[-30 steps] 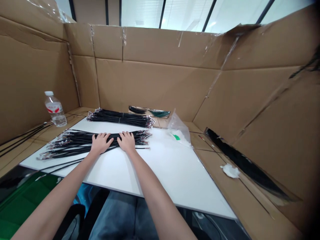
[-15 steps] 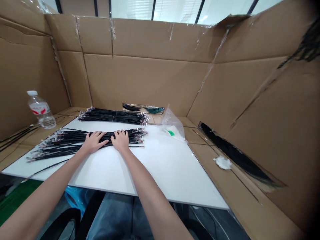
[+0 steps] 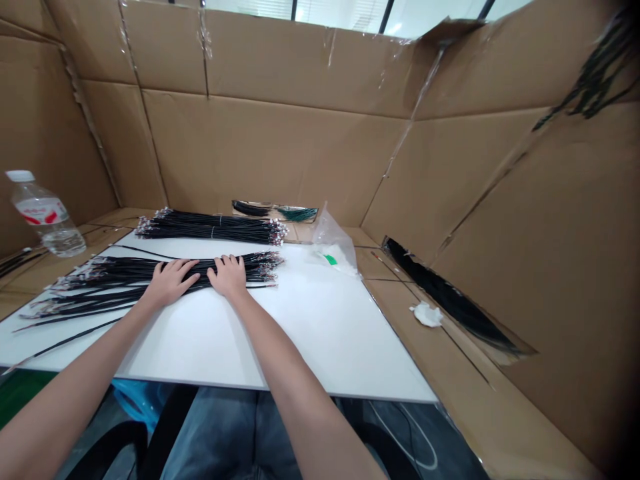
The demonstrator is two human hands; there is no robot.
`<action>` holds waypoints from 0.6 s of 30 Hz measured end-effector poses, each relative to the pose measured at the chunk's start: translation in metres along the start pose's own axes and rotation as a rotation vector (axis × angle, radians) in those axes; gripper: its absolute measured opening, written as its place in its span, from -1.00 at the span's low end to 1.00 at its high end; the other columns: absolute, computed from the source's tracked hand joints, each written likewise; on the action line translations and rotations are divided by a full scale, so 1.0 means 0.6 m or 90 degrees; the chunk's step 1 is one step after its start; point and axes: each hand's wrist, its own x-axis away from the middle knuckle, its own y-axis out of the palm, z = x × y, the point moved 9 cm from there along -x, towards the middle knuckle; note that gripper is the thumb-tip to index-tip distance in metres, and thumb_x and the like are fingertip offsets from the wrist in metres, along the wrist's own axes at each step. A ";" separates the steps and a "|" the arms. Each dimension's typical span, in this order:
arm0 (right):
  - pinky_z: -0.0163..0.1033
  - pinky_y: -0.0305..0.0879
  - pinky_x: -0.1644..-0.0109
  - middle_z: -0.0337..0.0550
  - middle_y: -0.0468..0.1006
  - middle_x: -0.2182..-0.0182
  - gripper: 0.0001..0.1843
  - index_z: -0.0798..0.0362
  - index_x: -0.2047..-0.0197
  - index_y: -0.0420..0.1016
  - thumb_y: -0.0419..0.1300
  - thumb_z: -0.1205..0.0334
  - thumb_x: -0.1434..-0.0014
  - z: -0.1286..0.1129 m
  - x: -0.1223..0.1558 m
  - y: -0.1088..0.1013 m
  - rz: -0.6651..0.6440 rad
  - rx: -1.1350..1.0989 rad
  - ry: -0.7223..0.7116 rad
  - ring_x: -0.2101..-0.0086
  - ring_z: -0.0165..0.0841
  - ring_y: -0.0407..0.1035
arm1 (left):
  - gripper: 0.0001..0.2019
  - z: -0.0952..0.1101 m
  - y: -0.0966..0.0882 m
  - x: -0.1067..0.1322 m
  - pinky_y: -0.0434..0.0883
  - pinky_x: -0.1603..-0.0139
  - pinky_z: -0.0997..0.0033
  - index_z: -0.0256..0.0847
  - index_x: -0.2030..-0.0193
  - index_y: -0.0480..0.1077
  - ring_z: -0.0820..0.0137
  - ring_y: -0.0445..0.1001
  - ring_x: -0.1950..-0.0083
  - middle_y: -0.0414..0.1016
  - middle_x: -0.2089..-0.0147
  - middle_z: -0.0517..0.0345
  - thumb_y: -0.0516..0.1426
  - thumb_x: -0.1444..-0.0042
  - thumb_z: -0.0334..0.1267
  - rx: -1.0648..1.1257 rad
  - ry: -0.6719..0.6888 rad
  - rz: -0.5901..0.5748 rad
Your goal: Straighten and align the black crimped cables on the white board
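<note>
Both my hands lie palm down on a loose bundle of black cables (image 3: pixel 115 275) with metal-tipped ends, spread across the left of a white board (image 3: pixel 325 333). My left hand (image 3: pixel 170 282) rests on the bundle's middle with its fingers spread, and my right hand (image 3: pixel 228 277) sits just beside it, nearer the right-hand cable ends. Neither hand closes around the cables. Behind them, a second bundle of black cables (image 3: pixel 213 229), tied at its middle, lies along the board's far edge.
Cardboard walls (image 3: pixel 280 153) surround the board on the far and side sections. A water bottle (image 3: pixel 45 217) stands at the left, a plastic bag (image 3: pixel 333 243) lies at the back right, and a long black cable bunch (image 3: pixel 450 293) lies on the cardboard at the right, near a white crumpled wad (image 3: pixel 427 315).
The whole scene has drifted left and up in the view as my head moved. Both hands stay on the cable bundle, now slightly further apart.
</note>
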 end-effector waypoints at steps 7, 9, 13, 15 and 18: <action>0.12 -0.06 -0.26 0.01 0.40 -0.07 -0.62 0.13 -0.06 0.41 0.05 0.07 -0.31 -0.001 0.004 -0.004 0.007 -0.018 0.009 -0.14 -0.16 0.20 | -0.46 0.003 -0.005 0.001 -0.01 -0.26 -0.09 -0.04 -0.30 0.17 0.11 0.19 -0.27 0.25 -0.27 0.00 -0.21 -0.28 0.07 0.000 -0.004 0.008; 0.14 -0.10 -0.28 0.02 0.37 -0.10 -0.62 0.13 -0.07 0.40 0.05 0.08 -0.32 -0.003 0.008 -0.005 0.007 -0.030 0.015 -0.17 -0.15 0.17 | -0.47 0.005 -0.006 0.002 0.00 -0.26 -0.09 -0.04 -0.30 0.16 0.12 0.20 -0.26 0.26 -0.27 0.00 -0.20 -0.28 0.07 0.000 -0.002 0.009; 0.15 -0.04 -0.26 0.04 0.36 -0.13 -0.61 0.14 -0.10 0.38 0.06 0.09 -0.31 -0.005 0.011 -0.018 -0.021 -0.070 -0.009 -0.17 -0.14 0.17 | -0.47 0.006 -0.010 0.005 -0.01 -0.26 -0.11 -0.06 -0.30 0.18 0.12 0.20 -0.26 0.28 -0.24 -0.01 -0.20 -0.28 0.07 0.002 -0.002 0.007; 0.09 0.08 -0.22 0.02 0.36 -0.13 -0.59 0.12 -0.15 0.35 0.07 0.10 -0.31 0.004 0.007 -0.037 -0.040 -0.103 -0.043 -0.14 -0.17 0.23 | -0.46 0.007 -0.011 0.005 -0.08 -0.29 -0.17 -0.07 -0.30 0.18 0.11 0.20 -0.26 0.29 -0.23 -0.03 -0.20 -0.28 0.07 0.005 0.000 0.002; 0.03 0.14 -0.21 0.04 0.30 -0.20 -0.57 0.10 -0.20 0.29 0.04 0.12 -0.34 0.058 -0.004 -0.085 -0.041 -0.141 -0.060 -0.16 -0.21 0.22 | -0.40 0.023 -0.013 -0.004 -0.25 -0.29 -0.30 -0.15 -0.34 0.12 0.03 0.12 -0.31 0.24 -0.27 -0.11 -0.19 -0.27 0.10 0.011 0.008 -0.008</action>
